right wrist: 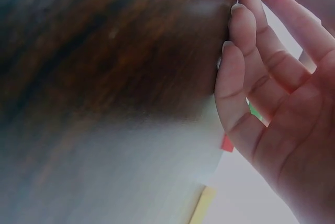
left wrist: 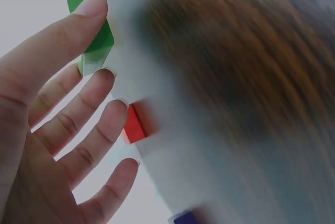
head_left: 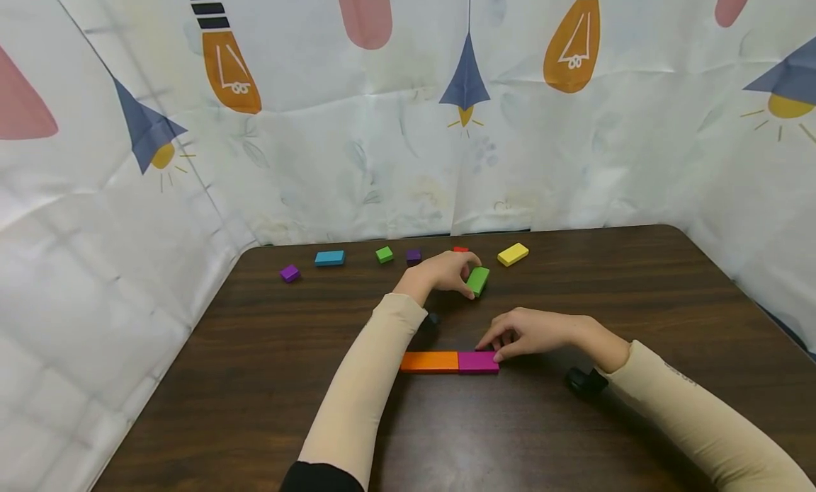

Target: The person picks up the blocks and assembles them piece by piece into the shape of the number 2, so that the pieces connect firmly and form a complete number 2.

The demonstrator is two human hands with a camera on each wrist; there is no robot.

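My left hand (head_left: pixel 444 274) pinches a green block (head_left: pixel 478 282) between thumb and fingers, over the far middle of the table. In the left wrist view the thumb lies across this green block (left wrist: pixel 94 41), while the lower fingers spread apart. Nearer to me, an orange block (head_left: pixel 430 362) and a magenta block (head_left: pixel 478 362) lie end to end in a straight row. My left sleeve overlaps the orange block's left end. At the row's right end my right hand (head_left: pixel 532 333) holds the magenta block between thumb and index finger, its other fingers bent against the table.
Along the back lie a purple block (head_left: pixel 290 273), a blue block (head_left: pixel 329 258), a small green block (head_left: pixel 384 254), a dark purple block (head_left: pixel 414 256) and a yellow block (head_left: pixel 513 254). A red block (head_left: pixel 460 249) is partly hidden behind my left hand. Printed curtains (head_left: pixel 382 159) hang behind the table.
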